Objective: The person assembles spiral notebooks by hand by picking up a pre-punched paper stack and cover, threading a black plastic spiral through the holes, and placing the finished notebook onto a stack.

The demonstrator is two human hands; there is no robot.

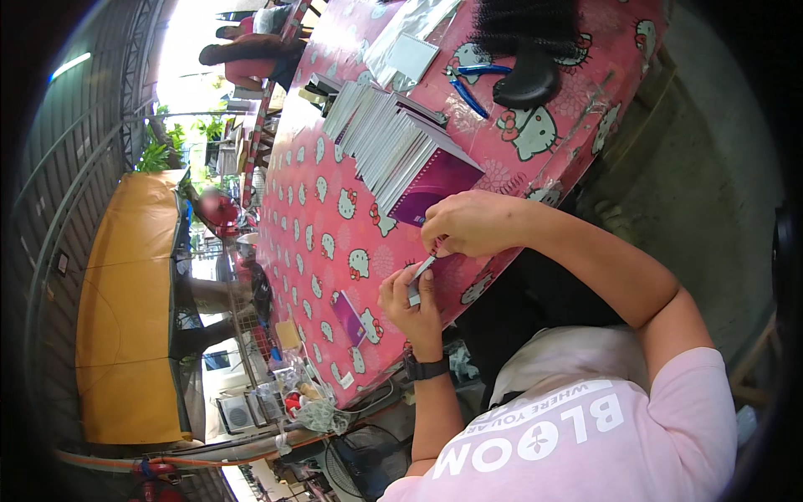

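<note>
My left hand (411, 303), with a black watch at its wrist, is closed around a small pale pad of sheets (421, 281), seen nearly edge-on. Just above it, my right hand (470, 224) pinches at the pad's upper end; a thin dark bit shows by the fingertips, too small to name. Beside my right hand stands a long row of small notebooks (393, 151), the nearest with a purple cover (439, 182) and a line of punched holes. A loose purple cover (347, 318) lies flat on the table, left of my left hand.
The pink patterned table (293, 226) runs away from me. Beyond the notebooks lie blue-handled pliers (470, 92), a pile of black spiral coils (523, 29), a black rounded object (527, 79) and a white pad on clear plastic (413, 57). Another person (255, 60) sits far off.
</note>
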